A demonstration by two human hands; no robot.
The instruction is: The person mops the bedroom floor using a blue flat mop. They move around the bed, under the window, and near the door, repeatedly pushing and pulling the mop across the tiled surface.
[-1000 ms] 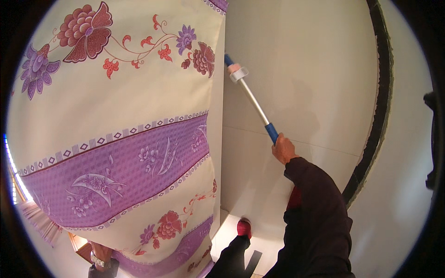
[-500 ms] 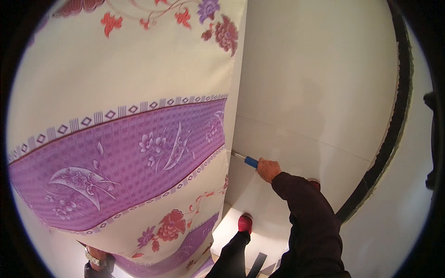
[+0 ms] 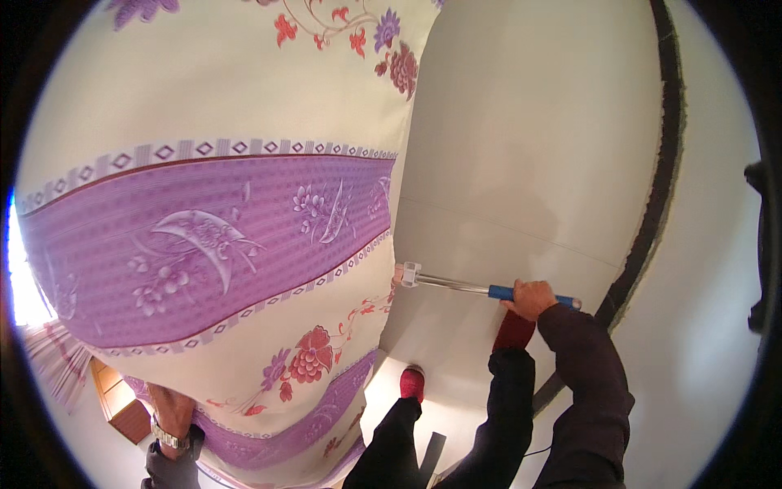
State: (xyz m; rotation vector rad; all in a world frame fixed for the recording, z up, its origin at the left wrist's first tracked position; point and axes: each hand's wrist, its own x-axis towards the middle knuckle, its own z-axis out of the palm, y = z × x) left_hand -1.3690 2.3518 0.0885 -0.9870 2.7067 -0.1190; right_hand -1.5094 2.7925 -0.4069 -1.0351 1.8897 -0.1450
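Note:
My right hand (image 3: 533,300) is wrapped round the blue grip of a long metal pole (image 3: 456,284). At its far end a white plastic bracket (image 3: 411,275) lies against the side of the patterned bed cover (image 3: 269,236), and anything past it is hidden. The cover is cream with purple bands, flowers and crescents. At the lower left my left hand (image 3: 169,410), with a metal watch (image 3: 169,433) at the wrist, is by the cover's edge. Its fingers are hidden, so its grip cannot be made out.
Pale floor (image 3: 505,163) runs beside the bed, bordered by a dark strip (image 3: 664,163) along the white wall (image 3: 717,244). My feet in red shoes (image 3: 413,381) stand on it. A wooden cabinet (image 3: 118,399) and a striped curtain (image 3: 57,359) sit at the far left.
My right hand has moved right, drawing the pole back; more of its shaft and the white bracket now show. The view has shifted, showing more of the left hand, curtain and cabinet.

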